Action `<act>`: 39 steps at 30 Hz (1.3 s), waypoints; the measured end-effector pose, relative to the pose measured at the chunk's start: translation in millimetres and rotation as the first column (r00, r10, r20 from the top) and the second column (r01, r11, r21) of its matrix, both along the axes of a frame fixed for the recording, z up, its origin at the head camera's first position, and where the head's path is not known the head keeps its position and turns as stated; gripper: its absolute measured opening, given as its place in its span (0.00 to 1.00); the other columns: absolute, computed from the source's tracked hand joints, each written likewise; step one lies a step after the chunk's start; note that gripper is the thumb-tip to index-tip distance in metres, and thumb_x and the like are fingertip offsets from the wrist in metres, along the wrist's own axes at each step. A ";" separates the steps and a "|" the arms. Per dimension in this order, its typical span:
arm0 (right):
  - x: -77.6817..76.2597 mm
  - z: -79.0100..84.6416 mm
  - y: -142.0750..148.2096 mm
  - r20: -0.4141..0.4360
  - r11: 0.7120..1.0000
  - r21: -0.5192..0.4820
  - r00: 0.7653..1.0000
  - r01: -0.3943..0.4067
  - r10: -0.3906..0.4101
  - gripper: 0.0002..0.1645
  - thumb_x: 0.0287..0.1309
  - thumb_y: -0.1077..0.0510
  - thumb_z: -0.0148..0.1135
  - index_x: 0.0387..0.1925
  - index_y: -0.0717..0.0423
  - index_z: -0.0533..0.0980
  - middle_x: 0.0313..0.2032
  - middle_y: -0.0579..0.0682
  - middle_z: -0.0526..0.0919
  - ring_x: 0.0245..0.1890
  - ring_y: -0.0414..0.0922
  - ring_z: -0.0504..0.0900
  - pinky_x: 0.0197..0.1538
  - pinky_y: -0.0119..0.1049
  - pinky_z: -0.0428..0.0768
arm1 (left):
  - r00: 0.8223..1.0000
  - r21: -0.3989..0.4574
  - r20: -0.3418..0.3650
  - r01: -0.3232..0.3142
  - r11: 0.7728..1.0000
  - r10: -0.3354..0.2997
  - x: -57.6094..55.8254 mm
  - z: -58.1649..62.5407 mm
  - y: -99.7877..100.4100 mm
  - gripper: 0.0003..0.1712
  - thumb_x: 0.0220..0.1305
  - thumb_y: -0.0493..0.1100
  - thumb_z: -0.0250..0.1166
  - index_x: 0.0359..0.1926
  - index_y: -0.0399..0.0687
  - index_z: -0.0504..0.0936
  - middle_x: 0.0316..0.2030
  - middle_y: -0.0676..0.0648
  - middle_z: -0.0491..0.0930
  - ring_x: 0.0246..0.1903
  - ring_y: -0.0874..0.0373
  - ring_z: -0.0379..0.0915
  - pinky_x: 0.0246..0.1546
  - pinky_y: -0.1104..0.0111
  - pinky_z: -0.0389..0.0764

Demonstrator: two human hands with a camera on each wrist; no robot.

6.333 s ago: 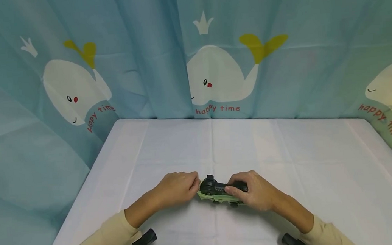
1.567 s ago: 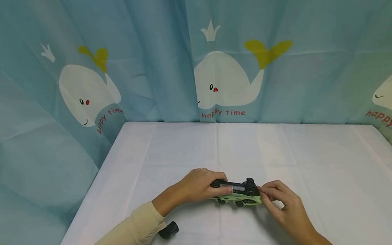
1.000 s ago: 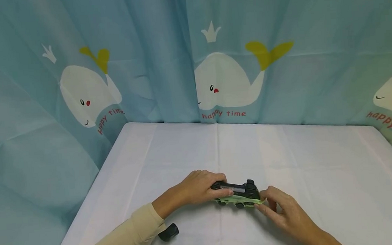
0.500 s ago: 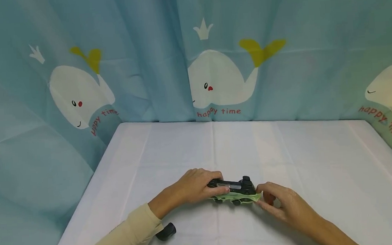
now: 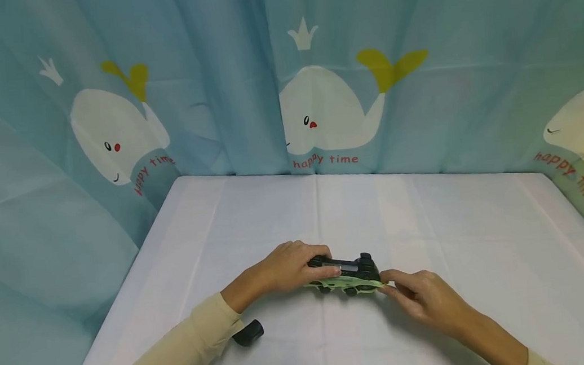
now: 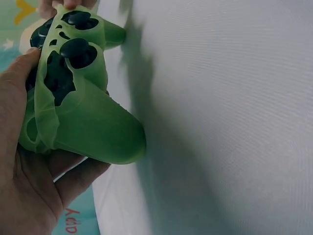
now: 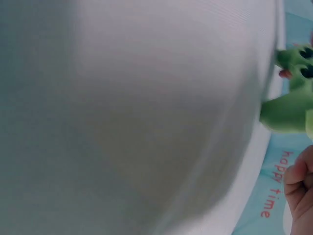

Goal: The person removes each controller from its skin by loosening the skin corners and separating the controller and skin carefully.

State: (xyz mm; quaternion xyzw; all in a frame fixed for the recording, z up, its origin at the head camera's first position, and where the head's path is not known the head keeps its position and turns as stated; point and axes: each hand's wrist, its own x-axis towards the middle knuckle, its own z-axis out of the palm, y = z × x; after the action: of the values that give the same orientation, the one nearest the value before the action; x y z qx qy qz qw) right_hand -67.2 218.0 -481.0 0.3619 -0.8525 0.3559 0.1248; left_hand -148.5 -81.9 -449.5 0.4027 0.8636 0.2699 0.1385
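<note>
A black game controller (image 5: 351, 266) is partly covered by a light green silicone sleeve (image 6: 102, 122), held up over the white table. My left hand (image 5: 293, 266) grips its left end, thumb along the upper side and fingers beneath in the left wrist view. Two black thumbsticks (image 6: 74, 48) poke through holes in the sleeve. At the other end my right hand (image 5: 424, 297) pinches the sleeve's edge between thumb and forefinger. In the right wrist view only part of that hand (image 7: 301, 188) shows, below the green grip of the sleeve (image 7: 288, 112).
The table (image 5: 254, 219) has a white creased cover. A blue curtain (image 5: 234, 85) printed with whales stands behind it and at both sides. A black cylindrical piece (image 5: 249, 333) sticks out under the left sleeve cuff.
Earlier the right hand gripped the controller; since then the left hand has taken its body, and the right fingers have moved to the sleeve's edge at the right end, now drawing it taut.
</note>
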 end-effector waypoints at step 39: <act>3.5 -3.7 -16.3 -0.475 0.975 0.190 0.880 0.119 -0.015 0.22 0.77 0.51 0.39 0.38 0.56 0.78 0.10 0.33 0.60 0.15 0.27 0.51 0.18 0.25 0.61 | 0.991 0.023 0.112 -0.073 0.997 0.070 -5.5 0.4 1.3 0.16 0.71 0.67 0.59 0.41 0.65 0.80 0.26 0.63 0.78 0.24 0.65 0.70 0.25 0.67 0.69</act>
State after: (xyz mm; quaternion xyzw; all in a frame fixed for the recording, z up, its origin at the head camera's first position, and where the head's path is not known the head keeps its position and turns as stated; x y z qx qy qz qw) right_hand -63.7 201.7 -484.8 0.4189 -0.8419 0.1594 0.3007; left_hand -154.0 -80.6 -449.1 0.3579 0.8646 0.3082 0.1712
